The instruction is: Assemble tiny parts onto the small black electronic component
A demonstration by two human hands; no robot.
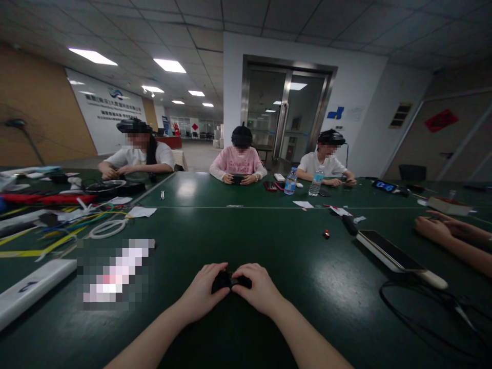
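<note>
Both my left hand [205, 289] and my right hand [258, 288] grasp a small black object [226, 280], which sits between my fingertips, just above or on the green table [184, 230]; I can't tell which. Beyond my right hand lies a small red item [326, 234].

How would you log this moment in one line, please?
left hand: holding black item | right hand: holding same item | table: bottles upright, red item untouched
</note>
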